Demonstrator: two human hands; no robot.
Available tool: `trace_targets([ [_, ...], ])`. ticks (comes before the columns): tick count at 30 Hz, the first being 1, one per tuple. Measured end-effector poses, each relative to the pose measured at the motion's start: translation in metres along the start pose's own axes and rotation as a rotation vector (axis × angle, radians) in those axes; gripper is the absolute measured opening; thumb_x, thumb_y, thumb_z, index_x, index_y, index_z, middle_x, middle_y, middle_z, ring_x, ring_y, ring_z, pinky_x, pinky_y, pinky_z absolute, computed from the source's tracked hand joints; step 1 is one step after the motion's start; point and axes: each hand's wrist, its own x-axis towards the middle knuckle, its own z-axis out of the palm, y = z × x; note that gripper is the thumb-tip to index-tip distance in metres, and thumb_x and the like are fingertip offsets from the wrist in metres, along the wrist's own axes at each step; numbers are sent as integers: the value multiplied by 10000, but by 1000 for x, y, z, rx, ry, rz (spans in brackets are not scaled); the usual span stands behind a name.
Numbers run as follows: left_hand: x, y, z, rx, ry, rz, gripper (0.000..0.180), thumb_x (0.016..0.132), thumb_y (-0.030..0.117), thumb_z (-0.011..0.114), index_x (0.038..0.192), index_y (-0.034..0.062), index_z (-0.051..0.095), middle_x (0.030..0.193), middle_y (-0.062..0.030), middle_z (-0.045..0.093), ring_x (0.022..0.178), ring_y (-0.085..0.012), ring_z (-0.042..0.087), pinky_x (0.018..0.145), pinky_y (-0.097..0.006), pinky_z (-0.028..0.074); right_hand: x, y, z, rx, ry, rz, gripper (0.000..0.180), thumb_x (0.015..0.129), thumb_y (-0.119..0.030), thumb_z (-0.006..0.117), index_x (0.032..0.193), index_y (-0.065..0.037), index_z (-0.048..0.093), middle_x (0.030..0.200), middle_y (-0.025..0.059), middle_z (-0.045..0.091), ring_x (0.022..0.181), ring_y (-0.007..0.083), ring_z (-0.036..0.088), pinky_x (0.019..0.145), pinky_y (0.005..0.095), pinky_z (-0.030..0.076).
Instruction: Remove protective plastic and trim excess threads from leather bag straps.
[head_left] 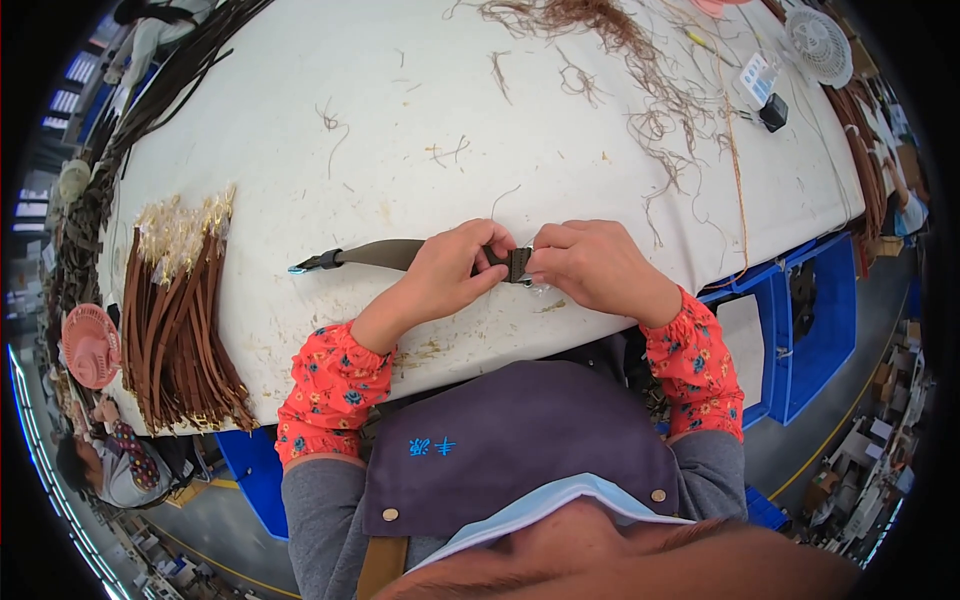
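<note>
Packaging first: small clear packet (758, 76) with pale printed squares, far right of the white table (420, 110), lying just beside a small black block (773, 112). White round fan (818, 44) behind them at the table's far corner. Blue crates (815, 310) below the table's right edge. Blue embroidered mark (432, 446) on the person's dark apron, at chest level; characters not recorded.

Olive strap (385, 254) lies flat on the table near its front edge, directly ahead of the person. Long axis runs left to right, slightly dipping toward the left. Left end carries a dark fitting with a bluish tip (306, 265), pointing left. Right end meets a dark buckle (517, 264) between the hands.

Left hand (450, 272) closed, fingers pinching the strap just left of the buckle. Right hand (590, 265) closed, fingertips gripping the buckle's right side. The two hands nearly touch.

Bundle of brown straps (180, 330) with pale fittings on their far ends, left side of table. Pink fan (90, 345) beside it. Loose brown thread scraps (640, 90) scattered across the far right. Another person (105, 465) sits low left.
</note>
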Motion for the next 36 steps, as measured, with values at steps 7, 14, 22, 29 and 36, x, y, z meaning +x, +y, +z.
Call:
trace_targets([
  [7,13,7,16,333,114,19,165,877,199,720,1012,106,705,888,-23,673,660,-168,619,606,-304,479,-15,6,1,193,143,198,71,850,-187,726,906,-152,698,895,-11,635,755,203,646,619,349,494],
  [14,16,0,22,337,253,36,119,896,205,694,897,86,710,838,-63,693,662,-209,641,608,-331,491,-13,6,6,41,161,214,67,870,-207,703,904,-152,689,895,-2,621,759,212,640,617,359,494],
  [22,15,3,16,234,211,-80,165,923,245,659,915,86,703,829,-78,710,717,-266,673,642,-365,510,-7,9,9,4,169,184,89,855,-174,715,935,-138,699,902,15,624,758,227,631,637,351,494],
  [29,15,0,19,255,263,6,141,912,198,695,928,58,699,746,-62,688,548,-150,582,544,-289,463,-5,10,9,-11,145,157,91,855,-189,714,930,-139,701,900,14,624,786,226,633,653,366,498],
  [36,15,4,18,256,228,-59,163,913,253,676,899,92,697,783,-81,699,673,-264,667,611,-364,503,-7,9,11,-17,160,184,93,852,-190,717,926,-136,703,907,15,628,785,227,637,655,366,502],
])
